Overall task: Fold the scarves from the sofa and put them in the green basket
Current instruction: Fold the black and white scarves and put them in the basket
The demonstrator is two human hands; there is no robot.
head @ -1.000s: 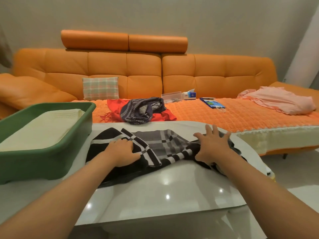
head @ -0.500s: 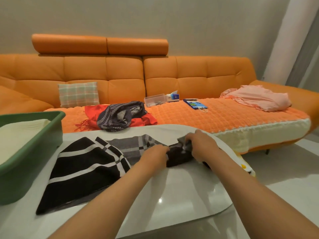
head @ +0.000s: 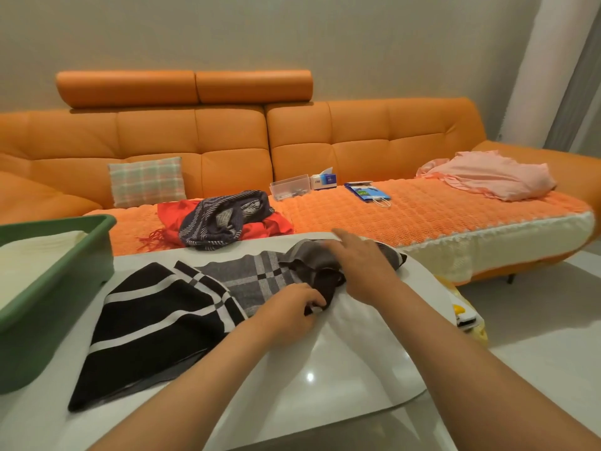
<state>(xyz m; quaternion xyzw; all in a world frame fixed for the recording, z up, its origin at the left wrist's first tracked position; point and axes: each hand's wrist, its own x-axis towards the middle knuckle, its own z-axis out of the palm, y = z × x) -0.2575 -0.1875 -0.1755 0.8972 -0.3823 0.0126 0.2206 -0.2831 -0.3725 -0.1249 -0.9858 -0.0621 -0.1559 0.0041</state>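
The checked scarf (head: 169, 307) lies on the white table (head: 341, 369) beside the green basket (head: 55, 320); the left hand (head: 289, 309) pinches its bunched end, the right hand (head: 362, 265) presses flat on it, fingers straight

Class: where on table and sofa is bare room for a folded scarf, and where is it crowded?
Free: the near table, right of the checked scarf; sofa cover between blue bag and pink cloth. Crowded: mid-table with left hand and right hand; sofa by striped scarf and red scarf.

Head-worn — facing down, near table (head: 325, 369).
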